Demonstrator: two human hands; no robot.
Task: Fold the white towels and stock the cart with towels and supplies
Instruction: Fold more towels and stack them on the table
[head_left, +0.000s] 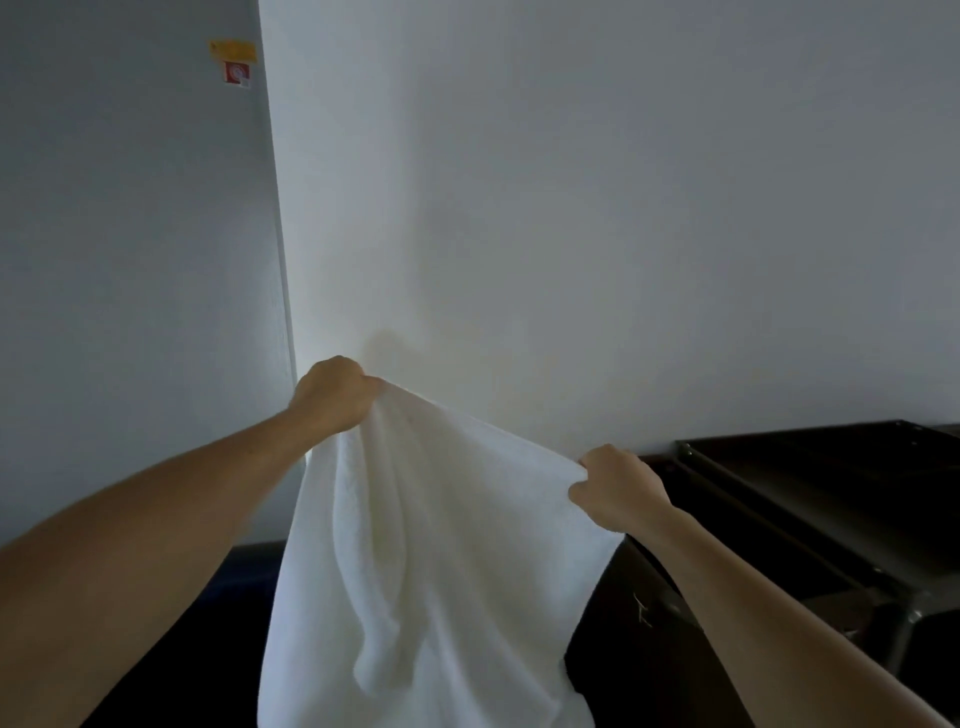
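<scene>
- Your left hand and right hand are apart, each one pinching a top corner of the soft white terry towel, which hangs in the air before the pale wall.
- The left corner is higher, so the fold may come crooked.
- The towel's lower end is out of view; it may touch the floor or catch the dark metal cart.

Single head-worn wide-angle camera faces forward at a white wall; left hand and right hand appear close, low in frame.

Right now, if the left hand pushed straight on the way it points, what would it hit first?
Probably the white wall; the left hand, gripping the towel, points at it, though the gap is unclear.
</scene>
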